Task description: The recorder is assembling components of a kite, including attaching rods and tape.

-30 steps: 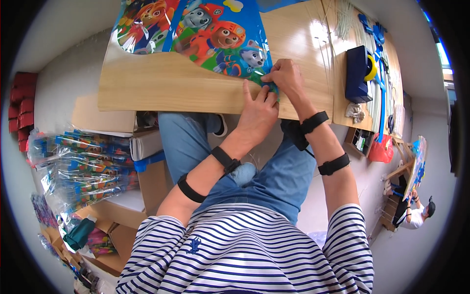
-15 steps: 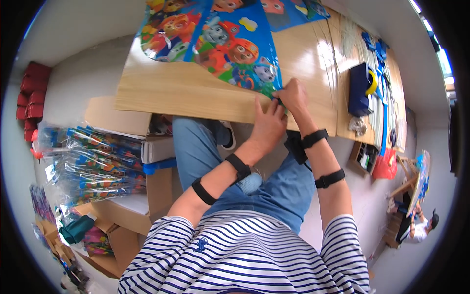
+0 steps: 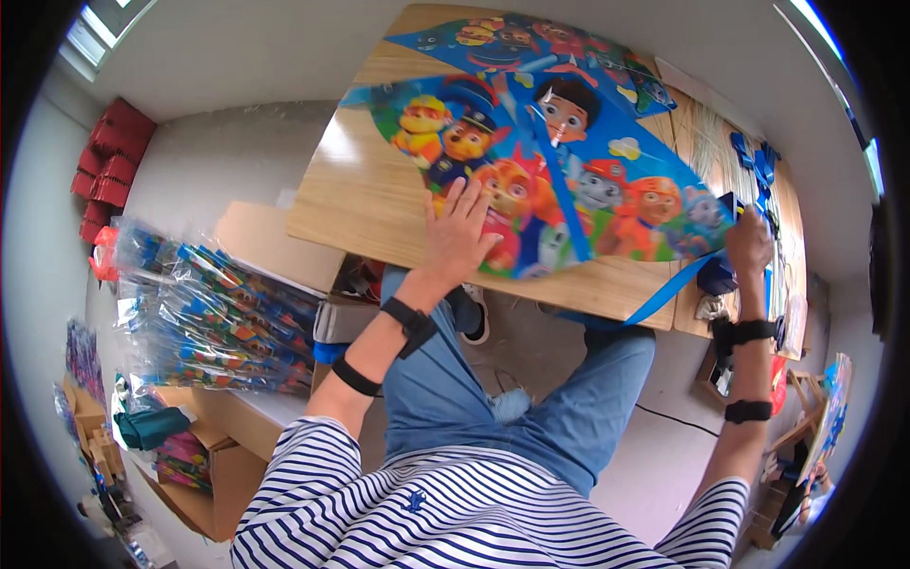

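Observation:
A big blue kite (image 3: pixel 559 171) printed with cartoon dogs lies spread over a wooden table (image 3: pixel 370 204). My left hand (image 3: pixel 458 232) presses flat on the kite's lower left part, fingers apart. My right hand (image 3: pixel 749 245) pinches the kite's right tip near the table's right side. A blue ribbon tail (image 3: pixel 668 296) hangs from that tip across the table's front edge. A second kite (image 3: pixel 531 38) lies under the first at the far side.
Several wrapped kites in clear bags (image 3: pixel 209 318) are stacked on cardboard boxes (image 3: pixel 275 251) to my left. Thin sticks (image 3: pixel 711 152) and blue parts (image 3: pixel 754 161) lie on the table's right part. Red boxes (image 3: pixel 109 175) sit by the far left wall.
Both hands were together at the kite's near corner. Now the kite is turned and spread toward me, with my left hand flat on it and my right hand out at its right tip.

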{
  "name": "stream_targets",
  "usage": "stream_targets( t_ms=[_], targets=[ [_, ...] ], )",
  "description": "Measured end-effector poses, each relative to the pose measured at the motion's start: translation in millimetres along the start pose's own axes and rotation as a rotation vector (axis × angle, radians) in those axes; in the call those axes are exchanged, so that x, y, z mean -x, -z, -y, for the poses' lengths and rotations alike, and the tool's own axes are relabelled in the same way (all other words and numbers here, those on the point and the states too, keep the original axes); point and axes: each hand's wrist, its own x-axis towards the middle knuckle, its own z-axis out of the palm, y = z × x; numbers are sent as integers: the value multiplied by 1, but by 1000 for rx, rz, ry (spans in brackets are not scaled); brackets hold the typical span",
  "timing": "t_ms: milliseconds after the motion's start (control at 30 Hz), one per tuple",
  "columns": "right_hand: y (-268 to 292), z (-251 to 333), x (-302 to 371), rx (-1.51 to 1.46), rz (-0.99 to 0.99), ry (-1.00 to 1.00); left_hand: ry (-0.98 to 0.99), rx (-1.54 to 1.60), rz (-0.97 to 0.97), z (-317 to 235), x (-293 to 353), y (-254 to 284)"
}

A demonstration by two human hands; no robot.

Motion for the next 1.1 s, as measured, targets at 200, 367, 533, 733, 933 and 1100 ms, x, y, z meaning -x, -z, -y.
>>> stream_targets(
  t_ms=[200,367,533,733,933,1100],
  targets=[
    [29,2,-40,184,-303,221,-108,-17,315,-62,2,-40],
    [12,44,-25,57,-15,153,-262,182,295,-143,4,-75],
    [-8,87,-11,-15,-20,254,-321,334,282,-164,-7,-94],
    [-42,88,40,-41,-2,262,-164,273,88,-88,-84,-73],
    [-42,165,124,-510,-30,720,73,88,239,-15,-148,-101],
    [-60,184,136,-660,163,686,68,346,57,14,-158,-74]
  ],
)
